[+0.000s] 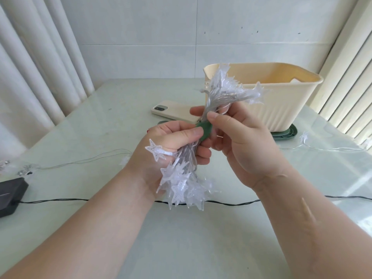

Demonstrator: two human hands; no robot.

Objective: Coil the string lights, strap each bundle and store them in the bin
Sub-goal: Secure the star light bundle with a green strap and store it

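A coiled bundle of clear star-shaped string lights (182,184) is held up over the pale table (100,133). Stars fan out below my hands and again above them (227,87). My left hand (173,143) grips the middle of the bundle, thumb on a green strap (205,131) wrapped round it. My right hand (239,141) pinches the bundle just above the strap with thumb and fingers. The cream bin (281,109) stands behind, to the right, on a green lid.
A cream phone (173,111) lies behind my hands, left of the bin. A black box (11,194) with a dark cable (56,200) sits at the left edge. Loose clear wires with stars (322,148) trail on both sides. Curtains hang left and right.
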